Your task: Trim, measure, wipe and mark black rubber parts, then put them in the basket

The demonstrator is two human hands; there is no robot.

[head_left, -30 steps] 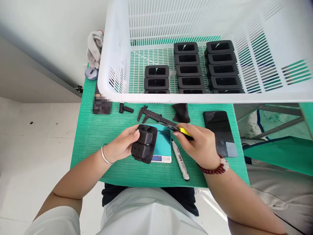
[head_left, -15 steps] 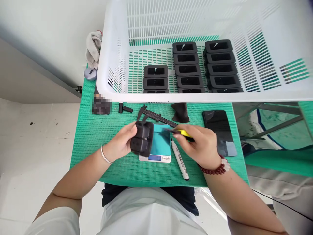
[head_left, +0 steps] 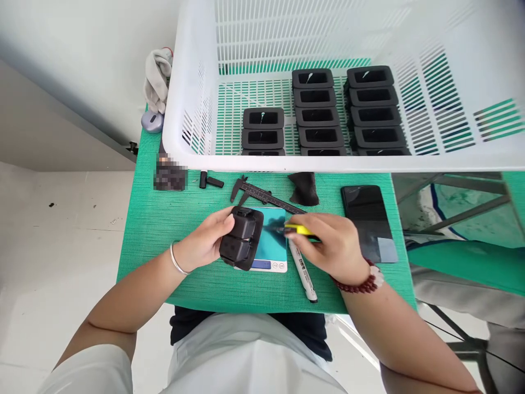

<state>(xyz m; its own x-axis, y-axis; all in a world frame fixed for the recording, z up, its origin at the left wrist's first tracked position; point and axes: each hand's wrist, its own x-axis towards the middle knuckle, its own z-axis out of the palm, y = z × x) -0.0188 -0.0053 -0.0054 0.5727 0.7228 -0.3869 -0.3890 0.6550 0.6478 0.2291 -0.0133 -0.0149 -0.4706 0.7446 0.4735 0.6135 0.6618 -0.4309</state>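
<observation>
My left hand (head_left: 209,238) is closed on the edge of a black moulded plastic part (head_left: 241,238), with two raised blocks and a flat rim, tilted above the left side of a digital scale (head_left: 270,241). My right hand (head_left: 332,241) grips a yellow utility knife (head_left: 298,230). Its blade points left toward the part but stays apart from it, over the scale's shiny blue plate. Below the knife lies a white marker (head_left: 303,273), its upper end close under my right hand. The scale's small display is partly covered by the black part.
A large white basket (head_left: 287,163) with rows of black frames (head_left: 315,115) stands at the back. Before it lie a caliper (head_left: 262,194), a black cloth-like piece (head_left: 303,189) and a small black tool (head_left: 211,180). A phone (head_left: 369,221) rests at right, a glove (head_left: 157,82) at far left.
The black part has turned and shifted slightly right and down in my left hand. My right hand has moved a little left with the knife.
</observation>
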